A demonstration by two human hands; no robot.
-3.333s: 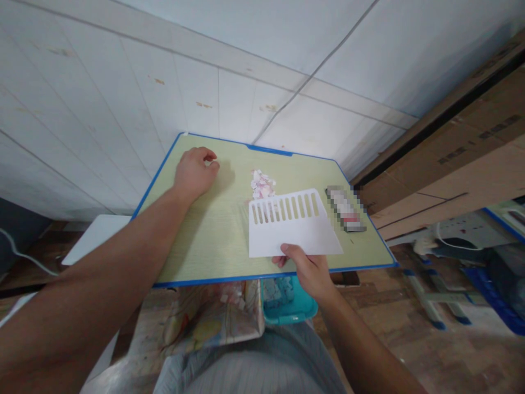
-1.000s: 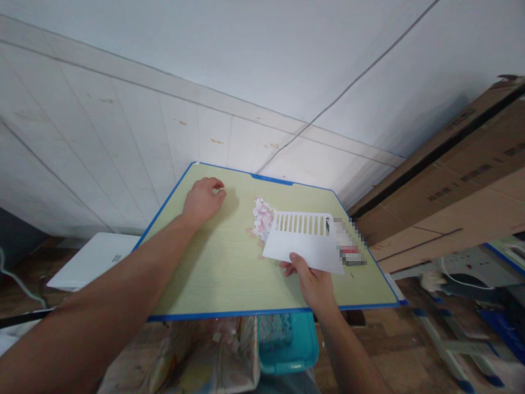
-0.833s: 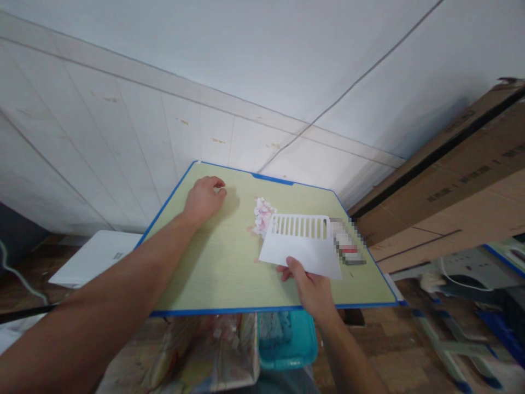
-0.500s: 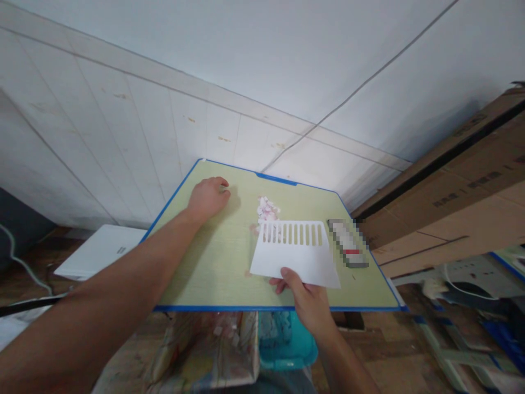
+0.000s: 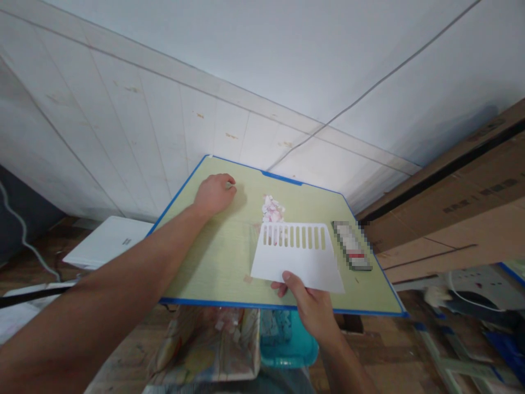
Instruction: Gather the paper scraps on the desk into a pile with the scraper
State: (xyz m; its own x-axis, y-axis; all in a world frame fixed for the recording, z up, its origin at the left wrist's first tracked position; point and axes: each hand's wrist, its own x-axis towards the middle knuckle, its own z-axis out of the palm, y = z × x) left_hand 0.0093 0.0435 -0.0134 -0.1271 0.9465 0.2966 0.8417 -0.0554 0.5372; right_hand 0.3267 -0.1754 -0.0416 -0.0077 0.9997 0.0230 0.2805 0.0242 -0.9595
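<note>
Right hand [image 5: 312, 306] is clamping slotted white card [image 5: 295, 262]; paper scraps [image 5: 272, 209] are lying hand-untouched at its 11 o'clock. Left hand [image 5: 215, 194] is resting curled; fingertip closure unclear.

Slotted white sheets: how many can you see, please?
1: the slotted white sheet, over the table; the right hand has its grip on the sheet's near edge. Any beneath would be hidden.

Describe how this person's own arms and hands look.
The left arm and right arm are bare where they show, without sleeves. The left hand and right hand are ungloved; no watch, ring or markings can be made out.
</note>
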